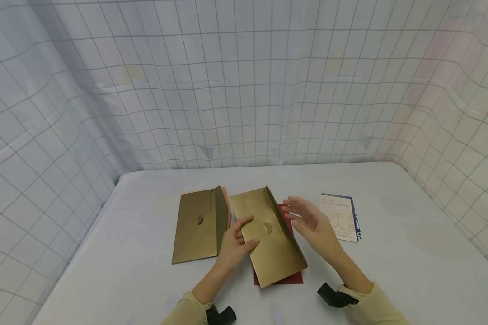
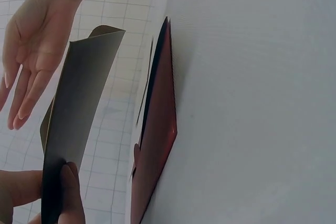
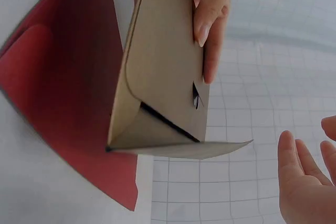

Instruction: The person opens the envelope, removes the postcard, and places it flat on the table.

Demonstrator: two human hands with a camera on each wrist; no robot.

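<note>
My left hand pinches the left edge of a gold envelope, thumb on one face and fingers behind and over it. The envelope is held tilted above the table, its flap standing raised along the right side, and a half-round slot shows on its face. Beyond the flap, my right hand hovers with fingers spread and loosely bent, apart from the envelope and holding nothing. Beneath lies a red envelope, partly covered by the gold one in the head view.
Left of the hands, another gold envelope lies with its flap lifted, over something orange-pink. On the right lie pale printed cards with a dark blue edge. A white table carries them all, backed by a grid-patterned curtain.
</note>
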